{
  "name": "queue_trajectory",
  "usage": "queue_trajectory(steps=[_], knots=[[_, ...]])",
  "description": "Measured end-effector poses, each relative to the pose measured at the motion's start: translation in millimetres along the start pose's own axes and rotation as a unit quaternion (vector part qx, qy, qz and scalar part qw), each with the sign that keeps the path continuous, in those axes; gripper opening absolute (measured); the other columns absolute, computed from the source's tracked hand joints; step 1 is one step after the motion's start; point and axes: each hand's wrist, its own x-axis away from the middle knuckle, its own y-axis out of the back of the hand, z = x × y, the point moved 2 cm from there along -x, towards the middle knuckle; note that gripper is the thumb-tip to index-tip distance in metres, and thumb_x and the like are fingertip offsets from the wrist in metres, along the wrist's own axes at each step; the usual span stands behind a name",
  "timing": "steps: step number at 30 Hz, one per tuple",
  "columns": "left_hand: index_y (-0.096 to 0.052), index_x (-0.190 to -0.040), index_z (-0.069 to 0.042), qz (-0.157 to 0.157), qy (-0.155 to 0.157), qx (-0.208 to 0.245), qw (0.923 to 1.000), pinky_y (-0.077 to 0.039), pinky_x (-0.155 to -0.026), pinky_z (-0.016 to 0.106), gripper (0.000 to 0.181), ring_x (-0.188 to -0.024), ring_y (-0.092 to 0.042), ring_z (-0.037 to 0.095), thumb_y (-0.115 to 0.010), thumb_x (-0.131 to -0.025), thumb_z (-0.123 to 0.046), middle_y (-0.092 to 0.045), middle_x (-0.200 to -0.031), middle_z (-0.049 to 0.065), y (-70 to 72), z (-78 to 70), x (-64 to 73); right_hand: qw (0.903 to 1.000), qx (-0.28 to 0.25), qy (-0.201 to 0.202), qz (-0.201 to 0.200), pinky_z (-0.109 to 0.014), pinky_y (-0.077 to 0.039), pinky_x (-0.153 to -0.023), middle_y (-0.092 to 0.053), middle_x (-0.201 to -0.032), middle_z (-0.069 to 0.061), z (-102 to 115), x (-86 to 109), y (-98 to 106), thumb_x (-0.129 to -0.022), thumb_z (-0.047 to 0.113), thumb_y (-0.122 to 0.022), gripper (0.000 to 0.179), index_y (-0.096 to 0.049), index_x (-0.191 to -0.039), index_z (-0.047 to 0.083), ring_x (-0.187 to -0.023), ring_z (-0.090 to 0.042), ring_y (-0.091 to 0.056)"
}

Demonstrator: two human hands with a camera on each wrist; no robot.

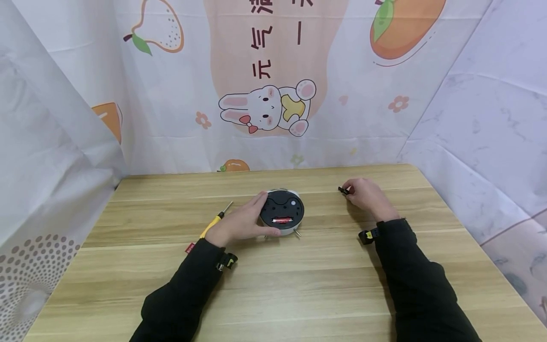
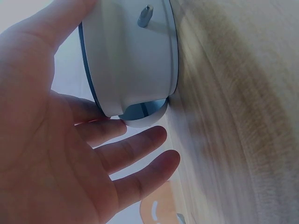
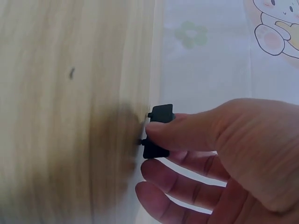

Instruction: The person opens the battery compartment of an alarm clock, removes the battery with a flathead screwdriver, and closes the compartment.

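A round alarm clock (image 1: 294, 197) lies with its black back up and its two short metal legs towards me. A red and silver battery (image 1: 282, 220) sits in its uncovered compartment. My left hand (image 1: 241, 222) spans the clock's left side, thumb by the near edge and fingertips at the far edge. In the left wrist view, the fingers (image 2: 135, 147) are spread and nearly straight beside the white casing (image 2: 131, 56). To the right, my right hand (image 1: 368, 197) pinches a small black battery cover (image 3: 159, 112) between thumb and fingers, its two little tabs pointing towards the table.
A yellow screwdriver (image 1: 212, 225) lies left of the clock, partly behind my left wrist, with a red tag (image 1: 190, 247) near its handle end. A tiny dark piece (image 3: 72, 73) lies on the wooden table (image 1: 299, 294). Printed cloth (image 1: 171, 95) hangs behind the table.
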Motion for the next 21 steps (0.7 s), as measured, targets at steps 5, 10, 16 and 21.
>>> queue_trajectory(steps=[5, 10, 16, 21], knots=[[-0.011, -0.163, -0.006, 0.001, 0.001, 0.003, 1.0, -0.027, -0.118, 0.045, 0.12, -0.153, -0.018, 0.025, -0.074, -0.081, -0.068, -0.014, -0.168, 0.016, 0.3, -0.3, 0.2, 0.9999, -0.002, 0.004, 0.012, -0.051, -0.051, -0.08, -0.071, -0.094, -0.016, 0.4, 0.2, -1.6, -0.091, 0.003, -0.07, 0.026, -0.07, -0.116, -0.003, -0.09, -0.034, -0.066], [-0.011, -0.163, -0.005, 0.001, 0.0, 0.004, 1.0, -0.027, -0.118, 0.046, 0.121, -0.152, -0.018, 0.025, -0.074, -0.081, -0.068, -0.014, -0.168, 0.016, 0.2, 0.1, 0.0, 0.9997, -0.011, 0.008, 0.022, -0.051, -0.051, -0.082, -0.071, -0.094, -0.015, -0.4, 0.3, -2.6, -0.091, 0.006, -0.071, 0.027, -0.07, -0.117, -0.003, -0.091, -0.034, -0.067], [-0.011, -0.163, -0.005, 0.002, 0.001, 0.008, 1.0, -0.027, -0.118, 0.046, 0.12, -0.152, -0.018, 0.025, -0.075, -0.081, -0.067, -0.013, -0.168, 0.016, 0.5, -0.3, 0.6, 0.9995, -0.012, 0.013, 0.027, -0.051, -0.051, -0.083, -0.071, -0.094, -0.015, -2.0, -1.1, -4.9, -0.091, 0.01, -0.073, 0.031, -0.069, -0.118, -0.005, -0.091, -0.034, -0.067], [-0.011, -0.163, -0.007, 0.003, 0.004, 0.009, 0.9999, -0.027, -0.118, 0.046, 0.12, -0.152, -0.018, 0.024, -0.075, -0.081, -0.067, -0.013, -0.168, 0.015, 1.0, -0.9, 1.0, 0.9991, -0.021, 0.011, 0.035, -0.051, -0.05, -0.084, -0.071, -0.096, -0.016, 0.0, -1.0, -4.6, -0.092, 0.01, -0.073, 0.033, -0.068, -0.121, -0.006, -0.092, -0.034, -0.067]])
